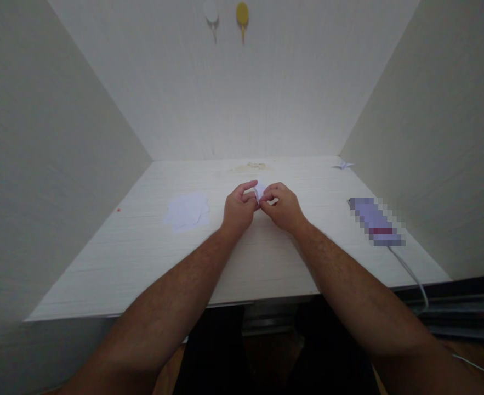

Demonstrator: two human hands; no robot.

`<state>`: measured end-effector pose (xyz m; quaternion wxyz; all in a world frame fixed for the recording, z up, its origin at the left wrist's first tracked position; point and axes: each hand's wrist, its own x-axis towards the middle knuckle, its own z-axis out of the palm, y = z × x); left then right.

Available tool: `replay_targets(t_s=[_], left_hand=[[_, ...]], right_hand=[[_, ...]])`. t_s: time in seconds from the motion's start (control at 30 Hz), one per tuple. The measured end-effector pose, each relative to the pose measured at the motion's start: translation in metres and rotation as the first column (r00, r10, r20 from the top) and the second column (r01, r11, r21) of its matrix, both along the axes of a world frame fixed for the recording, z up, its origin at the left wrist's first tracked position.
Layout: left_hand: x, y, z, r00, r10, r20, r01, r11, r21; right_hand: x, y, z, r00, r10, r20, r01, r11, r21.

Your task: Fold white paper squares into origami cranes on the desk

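Between my two hands, above the middle of the white table, is a small piece of folded white paper [258, 192]. My left hand [240, 207] grips it from the left, with the index finger stretched along its upper edge. From the right, my right hand [282, 205] pinches the paper's lower edge between thumb and fingers. Parts of the paper are hidden behind the fingers. To the left of my left hand, a loose stack of white paper sheets [187, 211] lies flat on the table.
A folded paper crane [343, 164] sits at the table's back right corner. On the right lies a pixelated, phone-like device [375, 222] with a white cable [410, 271] running over the front edge. White and yellow hooks [242, 13] hang on the back wall; side walls enclose the table [143, 263].
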<state>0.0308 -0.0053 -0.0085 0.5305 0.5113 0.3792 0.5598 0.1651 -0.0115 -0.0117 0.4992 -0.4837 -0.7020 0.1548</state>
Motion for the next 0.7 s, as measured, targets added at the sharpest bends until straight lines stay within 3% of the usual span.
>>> replay_targets(t_s=[0.33,0.7], left_hand=[[0.0026,-0.0001,-0.0032,0.997,0.017,-0.076,-0.01,0.996,0.092],[0.001,0.0009,-0.0042,0.995,-0.005,-0.101,0.016,0.994,0.105]], right_hand=[[-0.0018,-0.0011,0.0002,0.999,-0.032,0.003,0.032,0.999,0.008],[0.0003,-0.0001,0.0005,0.999,0.007,0.041,-0.008,1.0,0.031]])
